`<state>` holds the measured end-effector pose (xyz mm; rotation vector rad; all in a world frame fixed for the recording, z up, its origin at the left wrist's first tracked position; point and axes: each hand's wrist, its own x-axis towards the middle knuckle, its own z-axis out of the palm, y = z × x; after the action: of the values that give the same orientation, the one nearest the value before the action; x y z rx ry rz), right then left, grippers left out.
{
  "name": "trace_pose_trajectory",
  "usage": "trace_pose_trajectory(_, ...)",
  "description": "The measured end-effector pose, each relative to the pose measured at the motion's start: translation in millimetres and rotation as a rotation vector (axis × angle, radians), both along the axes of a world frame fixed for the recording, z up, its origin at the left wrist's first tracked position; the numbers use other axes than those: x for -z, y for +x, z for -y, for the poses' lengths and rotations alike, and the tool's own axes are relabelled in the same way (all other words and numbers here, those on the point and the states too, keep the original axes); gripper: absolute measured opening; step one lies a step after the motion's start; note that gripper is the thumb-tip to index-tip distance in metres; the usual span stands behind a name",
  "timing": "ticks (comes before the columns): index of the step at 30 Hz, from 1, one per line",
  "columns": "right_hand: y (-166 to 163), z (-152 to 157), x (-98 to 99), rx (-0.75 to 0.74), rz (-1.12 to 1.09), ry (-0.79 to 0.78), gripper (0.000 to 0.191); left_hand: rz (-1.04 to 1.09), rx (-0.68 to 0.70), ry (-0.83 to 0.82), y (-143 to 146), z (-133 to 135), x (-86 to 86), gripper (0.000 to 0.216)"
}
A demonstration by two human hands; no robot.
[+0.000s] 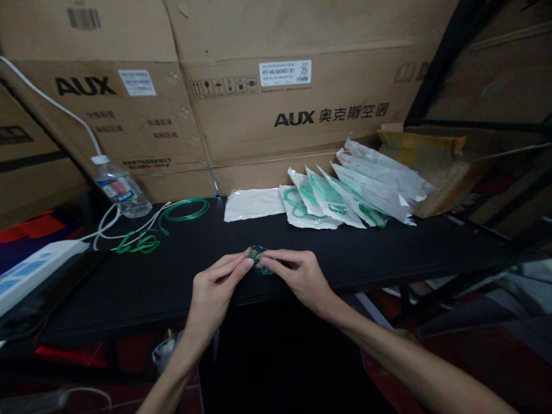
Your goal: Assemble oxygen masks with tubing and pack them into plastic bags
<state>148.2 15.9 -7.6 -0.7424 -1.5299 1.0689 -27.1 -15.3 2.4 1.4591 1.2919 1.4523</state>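
Near the front edge of the black table, both hands meet over a small, clear green plastic mask (pixel 264 268), much of it covered by fingers. My left hand (pixel 219 276) pinches its left side between thumb and fingers. On the opposite side my right hand (pixel 302 275) grips it the same way, thumb tip close to the other thumb. To the left lie a coil of green tubing (pixel 190 210) and a loose green strap (pixel 140 244). Behind the hands, a flat white pouch (pixel 254 205) lies on the table.
Several packed pouches (pixel 340 201) with green contents lean in a row at the back right, beside an opened carton (pixel 448 172). A plastic bottle (pixel 121 187), white cables and a power strip (pixel 41 270) occupy the left. Large cardboard boxes (pixel 241 132) wall off the back.
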Motion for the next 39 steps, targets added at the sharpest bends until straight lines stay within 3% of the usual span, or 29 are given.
trace_pose_trajectory(6,1,3,1.8,0.049,0.083,0.152,0.019,-0.057,-0.042,0.025,3,-1,0.8,0.023)
trace_pose_trajectory(17,6,-1,-2.5,-0.106,0.077,0.145,0.020,-0.134,-0.020,0.059,-4,2,-1.7,0.017)
trace_pose_trajectory(24,4,0,1.2,0.014,0.124,0.264,0.020,-0.158,-0.057,0.025,-2,1,-1.1,0.023)
trace_pose_trajectory(31,8,-3,-3.3,-0.141,0.031,0.142,0.014,-0.101,-0.014,-0.020,-5,3,-1.0,0.020)
trace_pose_trajectory(39,16,-3,-17.2,-0.380,-0.025,-0.119,0.013,0.022,0.058,-0.139,-7,7,-7.5,0.026)
